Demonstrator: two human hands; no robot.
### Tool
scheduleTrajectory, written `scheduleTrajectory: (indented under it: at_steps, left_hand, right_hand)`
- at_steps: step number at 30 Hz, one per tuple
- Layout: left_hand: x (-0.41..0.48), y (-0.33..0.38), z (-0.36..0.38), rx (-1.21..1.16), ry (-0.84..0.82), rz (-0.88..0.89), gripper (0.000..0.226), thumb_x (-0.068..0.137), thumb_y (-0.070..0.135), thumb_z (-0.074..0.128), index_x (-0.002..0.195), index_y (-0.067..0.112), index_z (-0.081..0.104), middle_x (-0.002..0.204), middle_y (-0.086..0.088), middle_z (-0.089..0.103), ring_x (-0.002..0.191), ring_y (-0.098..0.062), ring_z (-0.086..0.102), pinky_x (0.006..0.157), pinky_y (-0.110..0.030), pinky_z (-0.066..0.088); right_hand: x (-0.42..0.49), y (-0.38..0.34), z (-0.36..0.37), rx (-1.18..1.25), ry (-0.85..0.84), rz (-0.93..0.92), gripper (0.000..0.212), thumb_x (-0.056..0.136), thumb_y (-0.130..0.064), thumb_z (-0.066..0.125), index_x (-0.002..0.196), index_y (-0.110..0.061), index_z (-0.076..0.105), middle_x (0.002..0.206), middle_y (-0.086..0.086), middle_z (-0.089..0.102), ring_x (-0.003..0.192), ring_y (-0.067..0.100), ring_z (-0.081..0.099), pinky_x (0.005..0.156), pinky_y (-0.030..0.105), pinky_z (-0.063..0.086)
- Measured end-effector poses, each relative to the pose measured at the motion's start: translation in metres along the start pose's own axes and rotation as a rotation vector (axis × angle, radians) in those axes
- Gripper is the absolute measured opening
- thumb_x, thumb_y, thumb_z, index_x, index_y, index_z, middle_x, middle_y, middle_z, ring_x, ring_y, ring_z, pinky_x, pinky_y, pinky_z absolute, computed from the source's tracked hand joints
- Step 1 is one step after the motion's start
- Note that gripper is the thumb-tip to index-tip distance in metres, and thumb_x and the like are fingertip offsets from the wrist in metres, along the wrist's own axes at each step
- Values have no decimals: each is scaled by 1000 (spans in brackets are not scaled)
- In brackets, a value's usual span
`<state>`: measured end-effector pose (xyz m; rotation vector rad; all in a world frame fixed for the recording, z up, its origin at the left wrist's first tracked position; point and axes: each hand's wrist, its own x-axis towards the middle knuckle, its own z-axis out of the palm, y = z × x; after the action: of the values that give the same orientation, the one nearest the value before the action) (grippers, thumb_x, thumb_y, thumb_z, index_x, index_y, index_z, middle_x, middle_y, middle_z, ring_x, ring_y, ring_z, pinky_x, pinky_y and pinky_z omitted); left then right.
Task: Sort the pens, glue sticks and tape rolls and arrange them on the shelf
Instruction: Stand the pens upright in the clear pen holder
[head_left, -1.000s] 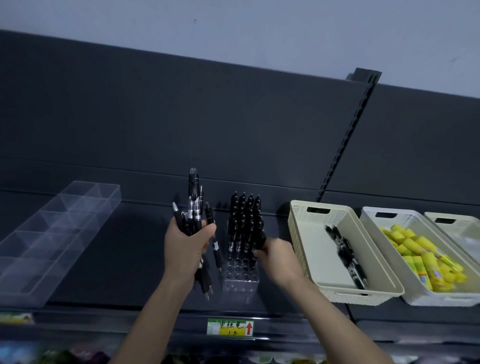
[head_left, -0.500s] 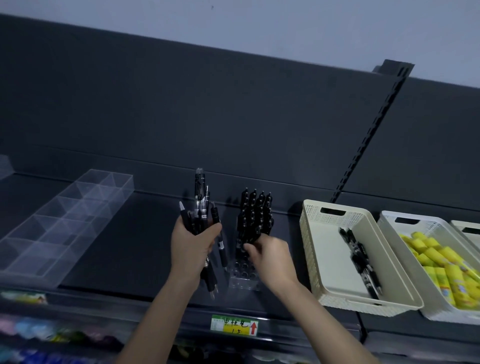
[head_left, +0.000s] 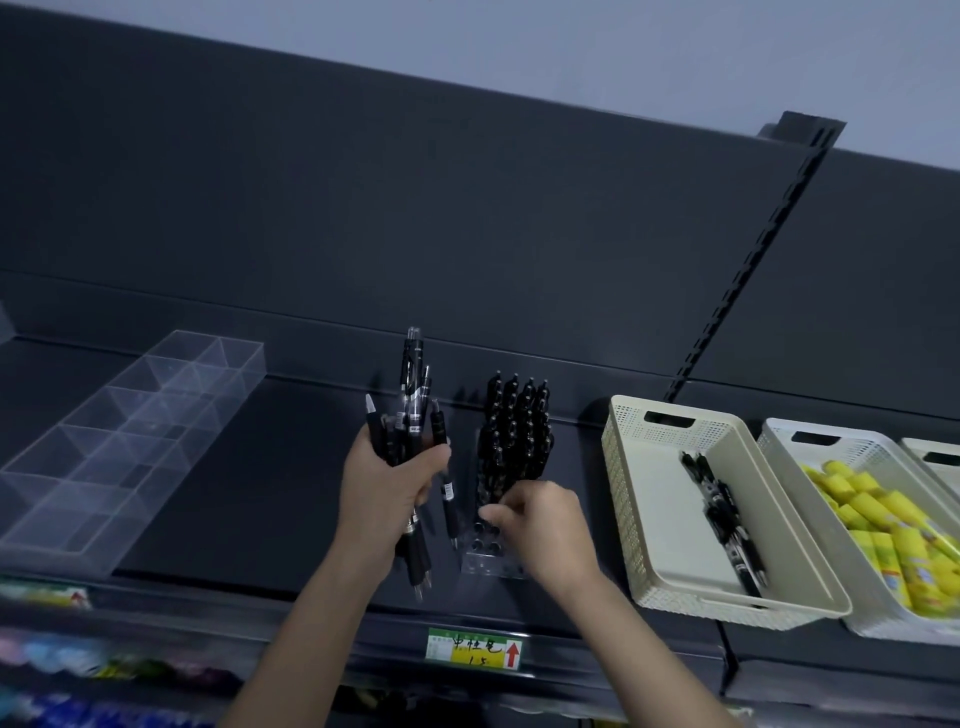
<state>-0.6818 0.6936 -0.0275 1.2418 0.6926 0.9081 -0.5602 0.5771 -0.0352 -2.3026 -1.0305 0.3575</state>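
Black pens (head_left: 410, 421) we are clutching in our left hand (head_left: 387, 496), our right hand (head_left: 543, 522) pinching a pen (head_left: 505, 467) in the holder (head_left: 485, 564)

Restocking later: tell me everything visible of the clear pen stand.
The clear pen stand looks like transparent plastic, a block with rows of round holes. It sits on the dark shelf. Black pens stand in its rear rows; front holes are empty. The right hand, fingers curled, hovers at its middle; contact unclear.
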Motion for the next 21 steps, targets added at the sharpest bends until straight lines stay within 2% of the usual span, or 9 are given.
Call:
scheduleTrajectory:
  at_steps: [2,4,6,8,10,12,14,16,21]
  left_hand:
    - [-2,5,2,-24,-49,7,23,74,14,79,87,12,60,66,-6,62,50,-14,49,46,-22,43]
    - [-4,11,8,-50,-95,7,21,75,9,77,85,15,60,69,-4,64,53,-14,50,48,-22,44]
    - [-7,16,16,-60,-138,18,21,74,5,76,84,14,60,69,-3,62,52,-12,50,48,-23,44]
    - [-10,19,24,-40,-166,35,22,69,8,75,85,10,59,65,0,59,49,-10,48,48,-22,44]
    - [-10,19,28,-27,-160,53,24,70,10,74,87,5,58,62,1,57,48,-11,46,46,-22,42]
    - [-9,16,25,-13,-133,66,21,77,12,74,88,4,59,58,1,55,48,-12,46,46,-21,42]
    - [-7,12,18,-23,-100,49,19,81,17,75,83,9,58,55,1,53,49,-12,47,47,-21,42]
    - [-4,6,9,-49,-60,-4,21,81,19,76,82,13,56,56,1,53,51,-12,49,47,-22,43]
    - [-3,-3,2,-95,-29,-94,25,77,18,77,83,12,54,58,0,52,51,-11,49,46,-22,41]
  right_hand:
    - [-8,-5,-4,189,-19,-7,20,80,-28,75,66,-18,65,59,-7,64,53,0,58,54,15,44]
    - [-15,-15,-6,392,-93,-52,13,80,-18,75,71,-14,66,59,-8,61,52,-2,57,53,10,42]
    - [-18,-25,-9,527,-149,-92,14,83,-11,72,72,-7,64,62,-5,56,56,1,58,52,11,42]
    - [-19,-30,-12,573,-165,-92,25,85,-11,69,64,-8,55,58,-2,51,56,5,59,49,15,40]
    - [-20,-27,-14,519,-115,-101,32,85,-12,69,59,-11,49,56,-1,50,52,6,55,49,21,41]
    - [-22,-20,-16,428,-3,-108,26,85,-13,68,64,-17,53,59,-6,55,53,7,52,51,26,45]
    - [-20,-10,-18,375,142,-53,12,87,-16,66,83,-25,60,69,-7,64,58,5,60,55,24,52]
    - [-16,-1,-19,343,226,28,7,91,-18,60,96,-22,59,75,-4,67,63,5,65,60,27,57]
    - [-8,3,-6,249,180,5,10,96,-14,51,89,-14,58,74,2,68,67,8,67,65,33,57]
